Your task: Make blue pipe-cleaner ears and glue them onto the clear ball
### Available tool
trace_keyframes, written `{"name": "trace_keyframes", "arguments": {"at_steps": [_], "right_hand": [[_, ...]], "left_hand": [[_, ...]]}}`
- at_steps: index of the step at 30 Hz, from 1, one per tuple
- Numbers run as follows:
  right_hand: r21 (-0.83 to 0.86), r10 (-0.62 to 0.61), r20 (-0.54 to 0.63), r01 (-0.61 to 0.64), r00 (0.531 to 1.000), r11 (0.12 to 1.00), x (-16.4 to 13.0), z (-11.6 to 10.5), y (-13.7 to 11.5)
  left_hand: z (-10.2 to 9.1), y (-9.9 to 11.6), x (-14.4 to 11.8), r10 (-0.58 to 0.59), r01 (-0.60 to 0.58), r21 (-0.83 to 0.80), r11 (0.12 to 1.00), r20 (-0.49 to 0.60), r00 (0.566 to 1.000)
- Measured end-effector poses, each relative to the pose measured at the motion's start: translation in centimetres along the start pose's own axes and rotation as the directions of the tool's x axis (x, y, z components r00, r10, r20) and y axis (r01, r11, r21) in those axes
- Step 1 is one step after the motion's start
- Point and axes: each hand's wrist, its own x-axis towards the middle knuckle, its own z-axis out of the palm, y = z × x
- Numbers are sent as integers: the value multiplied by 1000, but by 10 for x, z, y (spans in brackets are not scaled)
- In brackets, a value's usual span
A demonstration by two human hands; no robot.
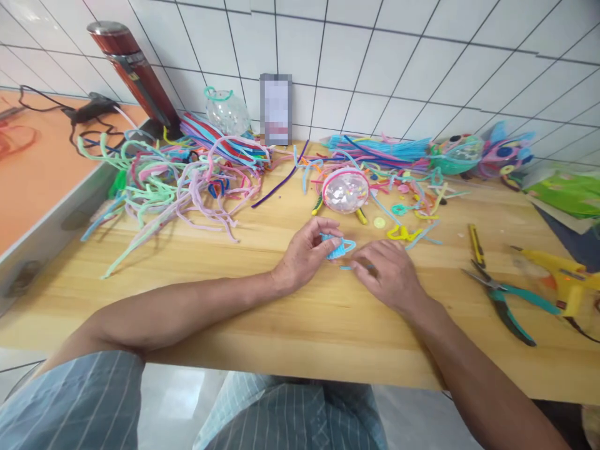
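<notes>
My left hand (305, 253) grips a small light-blue pipe-cleaner piece (338, 247) just above the wooden table (262, 312). Its loop sticks out to the right of my fingers. My right hand (389, 273) lies palm down beside it, fingertips pinching a thin blue end (347, 267) of pipe cleaner on the tabletop. A clear ball with a pink pipe-cleaner rim (345, 189) sits just behind both hands.
A big tangle of pastel pipe cleaners (178, 181) fills the back left, more coloured ones (384, 150) the back centre. Teal-handled pliers (504, 300), a yellow cutter (477, 245) and a yellow glue gun (562, 278) lie right. A red flask (134, 72) stands behind.
</notes>
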Motion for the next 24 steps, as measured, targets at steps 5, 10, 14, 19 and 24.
{"name": "trace_keyframes", "arguments": {"at_steps": [5,10,14,19,24], "right_hand": [[362,287,55,-287,956,887,4,-1,-13],[464,443,35,-407,896,787,8,-6,-30],[434,453,23,-417,891,799,12,-12,-30],[373,425,30,-405,905,835,4,-20,-36],[302,553,-36,-518,833,800,-64,-30,-39]], "left_hand": [[2,-4,-4,47,-47,-12,999,31,998],[8,-1,-10,62,-66,44,997,88,994],[9,0,-11,-62,50,67,996,189,980],[8,3,-12,-160,150,61,987,229,960],[7,4,-11,-160,136,157,978,154,975]]}}
